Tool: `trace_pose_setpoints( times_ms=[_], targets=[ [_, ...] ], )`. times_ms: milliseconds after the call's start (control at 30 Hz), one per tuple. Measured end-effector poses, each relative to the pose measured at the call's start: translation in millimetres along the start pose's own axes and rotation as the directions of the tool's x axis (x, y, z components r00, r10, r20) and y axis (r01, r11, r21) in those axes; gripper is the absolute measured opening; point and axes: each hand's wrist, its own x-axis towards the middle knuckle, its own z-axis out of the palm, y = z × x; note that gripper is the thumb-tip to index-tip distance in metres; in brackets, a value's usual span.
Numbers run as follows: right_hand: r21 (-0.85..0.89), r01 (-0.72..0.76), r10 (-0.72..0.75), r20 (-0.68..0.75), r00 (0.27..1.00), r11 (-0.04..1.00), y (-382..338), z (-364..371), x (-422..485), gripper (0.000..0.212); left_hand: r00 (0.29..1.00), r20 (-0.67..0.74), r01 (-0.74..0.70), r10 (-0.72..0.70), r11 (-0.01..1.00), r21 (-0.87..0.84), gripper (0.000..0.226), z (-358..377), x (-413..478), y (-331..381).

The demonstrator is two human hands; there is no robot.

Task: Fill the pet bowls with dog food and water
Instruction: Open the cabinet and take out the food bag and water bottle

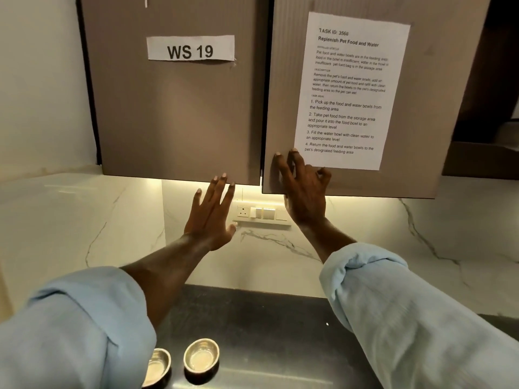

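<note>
The right hand [304, 189] grips the lower corner of the brown cupboard door [351, 181] bearing the sheet "Replenish Pet Food and Water" [348, 91]. The left hand [210, 217], fingers spread flat, reaches toward the "WS 19" door [174, 113]. Two small round steel bowls [201, 357] sit near on the dark desk [266, 332].

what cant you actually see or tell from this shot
- Head view: what is inside the cupboard; the left door looks shut and the right door is barely ajar, gripped at its lower corner by the right hand.
- The left bowl is partly hidden by the left sleeve.
- The small print on the task sheet is blurred.
- No dog food or tap is in view.
</note>
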Motion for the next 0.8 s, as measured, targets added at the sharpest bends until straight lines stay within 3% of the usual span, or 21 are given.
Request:
trace_pose_setpoints(
  times_ms=[167,267,400,567,667,800],
  targets=[
    [0.069,-0.057,0.056,0.015,0.998,0.996,-7,-40,-17,0.108,0.999,-0.014,-0.052,0.051,0.997,-0.055,0.107,-17,-23,14],
    [0.097,-0.126,0.126,0.007,0.992,0.987,-11,-69,-27,0.115,0.998,-0.004,-0.066,0.066,0.995,-0.074,0.105,-30,-41,21],
    [0.128,-0.283,0.288,-0.017,0.958,0.950,-14,-111,-45,0.109,0.996,0.003,-0.087,0.087,0.990,-0.107,0.104,-48,-63,32],
    [0.163,-0.392,0.411,-0.104,0.905,0.905,-7,-151,-62,0.080,0.988,-0.027,-0.154,0.152,0.976,-0.156,0.104,-81,-75,52],
    [0.181,-0.520,0.542,-0.097,0.835,0.835,1,-168,-76,0.075,0.982,-0.040,-0.187,0.182,0.966,-0.178,0.103,-101,-77,63],
    [0.218,-0.724,0.755,-0.122,0.645,0.654,20,-188,-99,0.067,0.974,-0.053,-0.226,0.220,0.953,-0.201,0.101,-120,-79,84]
  ],
)
